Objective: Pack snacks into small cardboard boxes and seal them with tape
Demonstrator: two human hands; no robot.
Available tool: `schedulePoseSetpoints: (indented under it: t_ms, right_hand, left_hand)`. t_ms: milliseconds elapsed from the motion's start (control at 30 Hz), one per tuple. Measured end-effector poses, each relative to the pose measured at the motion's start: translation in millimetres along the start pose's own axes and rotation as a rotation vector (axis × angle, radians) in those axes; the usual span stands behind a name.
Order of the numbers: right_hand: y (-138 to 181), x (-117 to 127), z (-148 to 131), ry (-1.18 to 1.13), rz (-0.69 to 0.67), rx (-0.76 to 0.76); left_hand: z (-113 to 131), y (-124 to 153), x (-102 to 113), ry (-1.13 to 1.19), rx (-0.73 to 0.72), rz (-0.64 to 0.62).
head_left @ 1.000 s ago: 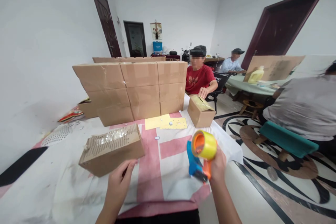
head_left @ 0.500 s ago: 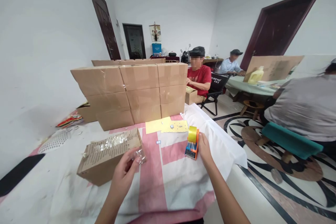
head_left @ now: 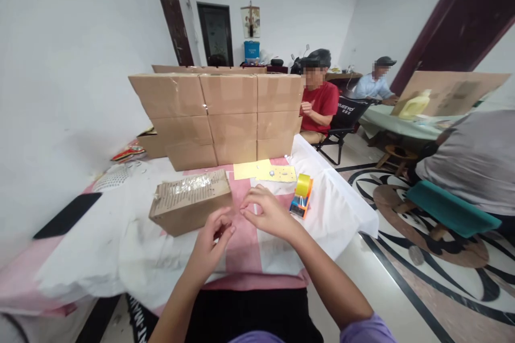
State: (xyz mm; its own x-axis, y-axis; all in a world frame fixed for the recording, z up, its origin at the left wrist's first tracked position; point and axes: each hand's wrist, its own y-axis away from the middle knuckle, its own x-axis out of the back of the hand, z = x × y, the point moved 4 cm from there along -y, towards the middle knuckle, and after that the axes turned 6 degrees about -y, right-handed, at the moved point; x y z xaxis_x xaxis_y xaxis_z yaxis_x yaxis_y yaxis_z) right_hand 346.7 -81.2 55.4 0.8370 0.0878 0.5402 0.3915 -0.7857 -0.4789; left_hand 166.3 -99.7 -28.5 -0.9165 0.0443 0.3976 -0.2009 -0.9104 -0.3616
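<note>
My left hand (head_left: 214,233) is in front of the cardboard box's right end, fingers curled and thumb drawn in. Just right of it, my right hand (head_left: 267,211) reaches in over the cloth with thumb and fingers pinched. The fingertips of both hands almost meet; whatever is between them is too small or clear to make out. The printed cardboard box (head_left: 189,203) lies on the table, with shiny clear tape along its top. Right of my right hand stands an orange and blue tape dispenser (head_left: 300,204) with a yellow roll (head_left: 302,185), apart from the hand.
Stacked cardboard boxes (head_left: 235,134) form a wall at the table's back. Before them lie yellow sheets (head_left: 251,169). A black flat item (head_left: 68,215) is at the left. A person in a red shirt (head_left: 324,102) sits beyond; others sit at a green-covered table (head_left: 374,118).
My right hand has left the tape dispenser and moved left, close to my left hand. The crumpled clear tape in my left fingers no longer shows plainly. The view has shifted.
</note>
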Motion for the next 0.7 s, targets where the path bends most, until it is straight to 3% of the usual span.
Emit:
schedulePoseSetpoints:
  t_ms: [200,467,600,700]
  right_hand:
    - [-26.9,-8.4,10.8,0.011,-0.004,0.021]
    - [-55.2,-47.3,18.7,-0.126,-0.265,-0.027]
    - [-70.0,-44.9,14.0,-0.072,-0.227,0.031]
    - [-86.8,-29.4,15.8,-0.103,-0.115,0.004]
  left_hand:
    - [-2.9,-3.2,25.0,-0.002,0.127,0.161]
    - [-18.2,-10.8,32.1,-0.073,0.092,0.121]
    - [-20.3,-14.9,40.8,-0.077,0.202,0.187]
    - [-12.8,-23.6,51.3,-0.307,0.237,0.221]
